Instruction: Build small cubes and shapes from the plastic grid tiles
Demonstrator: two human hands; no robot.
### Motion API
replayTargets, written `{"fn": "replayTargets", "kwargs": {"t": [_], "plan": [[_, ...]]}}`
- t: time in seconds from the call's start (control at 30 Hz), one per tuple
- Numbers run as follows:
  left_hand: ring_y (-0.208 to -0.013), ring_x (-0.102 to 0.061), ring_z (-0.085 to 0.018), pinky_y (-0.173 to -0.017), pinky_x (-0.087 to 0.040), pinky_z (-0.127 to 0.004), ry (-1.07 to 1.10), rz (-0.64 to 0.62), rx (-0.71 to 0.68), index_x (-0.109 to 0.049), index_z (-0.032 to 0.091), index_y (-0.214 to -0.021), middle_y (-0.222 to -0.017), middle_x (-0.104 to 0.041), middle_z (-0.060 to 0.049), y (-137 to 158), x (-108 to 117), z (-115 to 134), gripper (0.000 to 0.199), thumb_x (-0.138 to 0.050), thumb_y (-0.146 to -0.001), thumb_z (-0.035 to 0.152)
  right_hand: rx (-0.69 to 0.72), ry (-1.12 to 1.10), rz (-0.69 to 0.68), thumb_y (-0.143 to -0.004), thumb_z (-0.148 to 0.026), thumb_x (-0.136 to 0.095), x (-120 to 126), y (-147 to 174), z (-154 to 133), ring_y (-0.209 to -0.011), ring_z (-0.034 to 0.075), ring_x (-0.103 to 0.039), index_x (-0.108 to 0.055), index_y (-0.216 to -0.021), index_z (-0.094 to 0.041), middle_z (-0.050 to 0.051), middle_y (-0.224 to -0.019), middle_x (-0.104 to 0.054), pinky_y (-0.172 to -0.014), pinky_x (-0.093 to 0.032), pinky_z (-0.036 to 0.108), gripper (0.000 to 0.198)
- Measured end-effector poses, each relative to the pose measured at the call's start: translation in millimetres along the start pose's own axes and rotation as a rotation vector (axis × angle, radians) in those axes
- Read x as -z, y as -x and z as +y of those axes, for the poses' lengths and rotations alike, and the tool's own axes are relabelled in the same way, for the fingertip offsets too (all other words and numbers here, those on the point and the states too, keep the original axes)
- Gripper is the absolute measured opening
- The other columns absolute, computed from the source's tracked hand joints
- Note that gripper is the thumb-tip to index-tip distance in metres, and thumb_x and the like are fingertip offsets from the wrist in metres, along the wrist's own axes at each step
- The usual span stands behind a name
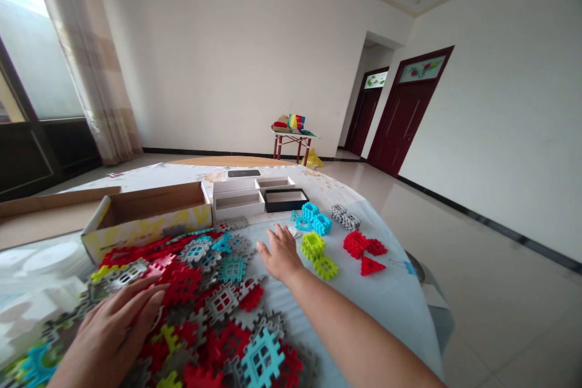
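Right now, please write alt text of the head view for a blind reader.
A person's left hand is over jumbled, toothed plastic building pieces; the open right hand is between them and smaller groups sorted by colour. Behind stands an open cardboard box.

Notched red, grey and blue tiles [182, 296] lie heaped.

turquoise square [262, 356], lime blocks [313, 251], red triangle [370, 267]
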State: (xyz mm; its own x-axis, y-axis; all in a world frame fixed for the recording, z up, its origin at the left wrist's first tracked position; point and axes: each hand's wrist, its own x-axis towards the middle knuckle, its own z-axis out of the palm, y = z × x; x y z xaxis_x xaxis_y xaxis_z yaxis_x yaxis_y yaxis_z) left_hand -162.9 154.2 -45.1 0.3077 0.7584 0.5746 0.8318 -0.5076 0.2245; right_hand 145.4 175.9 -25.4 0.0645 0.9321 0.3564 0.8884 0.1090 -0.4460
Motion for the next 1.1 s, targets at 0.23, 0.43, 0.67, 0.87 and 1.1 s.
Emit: {"fn": "replayTargets", "kwargs": {"t": [0.23, 0.43, 0.67, 0.87, 1.1], "plan": [[-0.106, -0.056, -0.022, -0.094, -0.043, -0.036, 0.009, -0.001, 0.006, -0.062, 0.032, -0.099, -0.115, -0.062, -0.002, 1.8, -0.9, -2.4, 0.033, -0.041, -0.081, 0.049, -0.234, 0.099, 0.006, -0.083, -0.039, -0.046, -23.4, -19.3, 18.9, -0.132, 0.038, -0.019, -0.047, -0.124, -0.012, 0.022, -0.138, -0.034, -0.100, -0.016, 0.062, 0.049], [-0.110, -0.053, -0.022, -0.096, -0.041, -0.037, 0.006, -0.036, 0.008, -0.061, 0.029, -0.102, -0.118, -0.059, -0.004, 3.8, 1.6, 1.1, 0.033, -0.042, -0.082, 0.047, -0.180, 0.119, -0.012, -0.082, -0.018, -0.042, -36.1, -27.5, 32.8, -0.126, 0.033, -0.033, -0.051, -0.121, -0.011, 0.020, -0.132, -0.043, -0.101, -0.026, 0.051, 0.040], [-0.108, -0.055, -0.021, -0.093, -0.043, -0.035, 0.026, -0.033, 0.048, -0.062, 0.032, -0.101, -0.118, -0.060, -0.002, 2.9, 4.9, 4.7, 0.034, -0.043, -0.081, 0.050, 0.057, 0.072, -0.084, -0.078, -0.006, -0.041, -36.6, -37.5, 43.0, -0.122, 0.021, -0.040, -0.052, -0.122, -0.015, 0.011, -0.131, -0.048, -0.104, -0.029, 0.034, 0.047], [-0.106, -0.056, -0.021, -0.092, -0.044, -0.036, -0.014, -0.018, 0.043, -0.064, 0.030, -0.099, -0.118, -0.061, -0.003, -0.4, 13.1, 16.3, 0.038, -0.040, -0.081, 0.054, 0.033, 0.096, 0.011, -0.077, -0.019, -0.051, -26.9, -32.3, 47.9, -0.122, 0.026, -0.037, -0.044, -0.127, -0.009, 0.017, -0.131, -0.043, -0.101, -0.032, 0.037, 0.051], [-0.105, -0.056, -0.020, -0.090, -0.046, -0.037, -0.014, -0.011, 0.041, -0.062, 0.032, -0.101, -0.115, -0.061, -0.001, -1.6, 17.9, 23.5, 0.035, -0.040, -0.083, 0.051, -0.070, 0.179, 0.075, -0.075, -0.023, -0.057, -24.6, -28.0, 45.6, -0.101, 0.025, -0.051, -0.059, -0.104, -0.017, 0.012, -0.103, -0.058, -0.088, -0.041, 0.035, 0.029]]}}
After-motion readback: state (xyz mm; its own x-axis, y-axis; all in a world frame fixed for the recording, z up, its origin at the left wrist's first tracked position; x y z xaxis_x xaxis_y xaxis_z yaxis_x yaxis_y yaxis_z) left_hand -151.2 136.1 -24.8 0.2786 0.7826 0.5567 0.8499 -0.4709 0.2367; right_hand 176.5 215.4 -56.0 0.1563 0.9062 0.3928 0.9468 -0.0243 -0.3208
